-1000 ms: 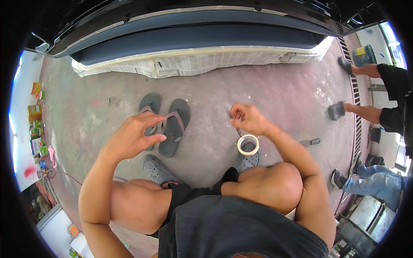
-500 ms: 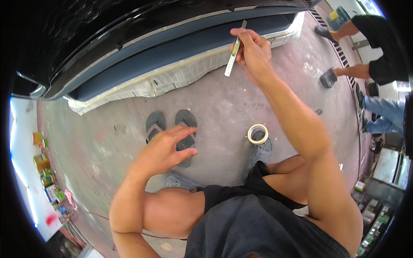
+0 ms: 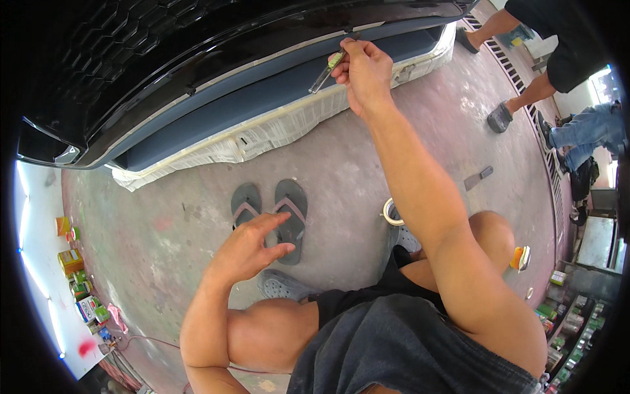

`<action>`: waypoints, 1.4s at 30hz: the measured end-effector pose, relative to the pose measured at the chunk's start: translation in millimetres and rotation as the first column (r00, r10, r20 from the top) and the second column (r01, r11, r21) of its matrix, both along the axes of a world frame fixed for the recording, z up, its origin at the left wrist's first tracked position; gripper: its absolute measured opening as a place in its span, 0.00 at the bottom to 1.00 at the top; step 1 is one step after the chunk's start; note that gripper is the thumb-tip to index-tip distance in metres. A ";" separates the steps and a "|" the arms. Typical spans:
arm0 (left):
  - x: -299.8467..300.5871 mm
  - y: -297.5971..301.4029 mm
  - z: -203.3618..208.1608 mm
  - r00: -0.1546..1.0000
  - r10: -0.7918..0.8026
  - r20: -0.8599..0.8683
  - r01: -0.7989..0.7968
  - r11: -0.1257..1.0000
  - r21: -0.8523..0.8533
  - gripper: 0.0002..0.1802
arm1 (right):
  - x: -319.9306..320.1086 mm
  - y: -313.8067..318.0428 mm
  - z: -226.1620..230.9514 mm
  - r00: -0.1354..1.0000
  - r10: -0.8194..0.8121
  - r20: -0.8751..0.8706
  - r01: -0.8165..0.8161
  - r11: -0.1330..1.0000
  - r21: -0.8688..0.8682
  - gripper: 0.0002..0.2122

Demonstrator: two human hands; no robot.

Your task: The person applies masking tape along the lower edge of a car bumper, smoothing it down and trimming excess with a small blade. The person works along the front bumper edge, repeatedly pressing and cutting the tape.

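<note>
My right hand (image 3: 369,73) is raised at the lower edge of a glossy black car bumper (image 3: 216,46). Pinched in its fingers is a slim silver utility knife (image 3: 321,80), its near end pointing down and left; the far end is hidden by the fingers. Below the bumper runs a dark blue-grey panel (image 3: 230,108), bordered by pale masking tape and newspaper (image 3: 262,139). My left hand (image 3: 246,249) hovers empty, fingers apart, over a pair of grey flip-flops (image 3: 289,197). A roll of masking tape (image 3: 386,211) is by my right shoe, partly behind my right forearm.
A flat scraper (image 3: 478,178) lies on the concrete floor (image 3: 177,262) to the right. Cans and boxes (image 3: 72,261) line the left wall. A floor grate (image 3: 508,69) runs along the right, where two other people stand. Shelves (image 3: 571,335) with small containers are at lower right.
My right hand has moved a little left and up toward the bumper edge, tilting the knife further. The left hand stays open. The view has shifted, uncovering the scraper.
</note>
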State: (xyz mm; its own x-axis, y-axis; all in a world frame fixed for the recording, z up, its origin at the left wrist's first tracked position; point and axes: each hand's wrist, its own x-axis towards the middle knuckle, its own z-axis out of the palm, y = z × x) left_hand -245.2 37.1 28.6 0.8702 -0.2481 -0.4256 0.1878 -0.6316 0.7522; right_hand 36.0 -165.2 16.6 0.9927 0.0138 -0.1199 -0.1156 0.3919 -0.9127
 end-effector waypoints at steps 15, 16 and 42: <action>-0.7 1.7 -8.5 1.000 -0.022 -0.013 0.022 1.000 0.016 0.36 | 6.3 8.4 -3.2 1.000 0.003 -0.030 -0.003 1.000 0.023 0.07; -0.9 1.8 -8.9 1.000 -0.020 -0.004 0.020 1.000 0.016 0.36 | 6.6 8.7 -3.0 1.000 0.001 -0.031 0.000 1.000 0.025 0.07; 0.7 2.8 -7.2 1.000 0.015 -0.020 -0.014 0.999 0.041 0.36 | -12.6 21.9 21.7 0.990 0.031 -0.136 -0.035 0.999 -0.029 0.08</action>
